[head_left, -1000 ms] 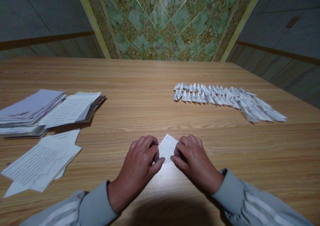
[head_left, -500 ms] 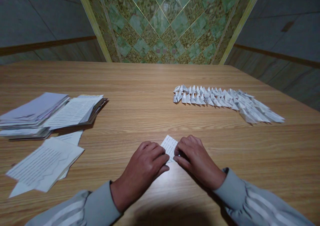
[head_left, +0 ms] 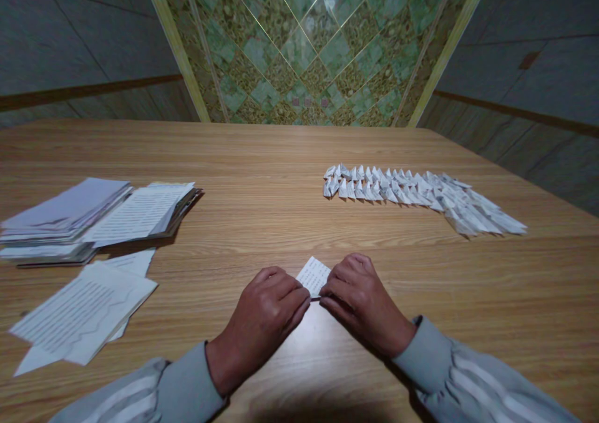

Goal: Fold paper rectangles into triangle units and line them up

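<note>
A small piece of folded paper with printed lines is held between my two hands, over the near middle of the table. My left hand has its fingers closed on the paper's left corner. On the right corner, my right hand pinches with thumb and fingers. The paper's near edge is straight and slightly raised, with a dark line of shadow under it. Both fingertips partly cover its sides.
Rows of folded paper pieces stand at the right back of the wooden table. Stacks of paper and printed sheets lie on the left, with loose sheets nearer me. A tiled wall rises behind.
The near point of the paper no longer shows; a straight near edge is there instead. My hands have shifted slightly, and the fingertips have come closer together along that edge.
</note>
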Tool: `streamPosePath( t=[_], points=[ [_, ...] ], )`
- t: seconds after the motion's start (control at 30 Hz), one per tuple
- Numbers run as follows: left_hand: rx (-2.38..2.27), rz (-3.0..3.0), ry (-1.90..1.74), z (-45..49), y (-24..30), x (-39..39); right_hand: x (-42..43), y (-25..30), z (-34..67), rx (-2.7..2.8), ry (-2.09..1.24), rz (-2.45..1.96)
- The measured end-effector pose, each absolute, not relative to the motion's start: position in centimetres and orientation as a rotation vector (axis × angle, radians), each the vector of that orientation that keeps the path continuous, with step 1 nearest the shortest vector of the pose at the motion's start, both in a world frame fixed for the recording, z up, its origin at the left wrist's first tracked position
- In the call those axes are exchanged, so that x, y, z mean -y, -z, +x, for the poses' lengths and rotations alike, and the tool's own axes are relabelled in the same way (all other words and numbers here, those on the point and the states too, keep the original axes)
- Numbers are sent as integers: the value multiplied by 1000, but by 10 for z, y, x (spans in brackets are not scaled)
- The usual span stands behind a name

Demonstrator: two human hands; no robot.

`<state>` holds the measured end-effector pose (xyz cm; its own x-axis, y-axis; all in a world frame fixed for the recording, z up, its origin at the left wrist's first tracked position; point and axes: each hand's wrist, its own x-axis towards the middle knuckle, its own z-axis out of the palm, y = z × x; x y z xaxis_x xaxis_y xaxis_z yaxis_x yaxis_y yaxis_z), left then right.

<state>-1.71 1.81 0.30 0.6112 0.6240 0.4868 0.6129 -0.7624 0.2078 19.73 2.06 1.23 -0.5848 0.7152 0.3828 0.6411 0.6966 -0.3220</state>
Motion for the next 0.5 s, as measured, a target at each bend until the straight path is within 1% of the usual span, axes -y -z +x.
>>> streamPosePath(
  t=[0.23, 0.5],
  points=[
    [-1019, 2876, -841, -17, -10, -15, -16, -18, 191, 2406, -60, -929],
    [-1078, 2914, -885, -20, -14, -18, -19, -23, 194, 2362, 51, -977]
  ],
)
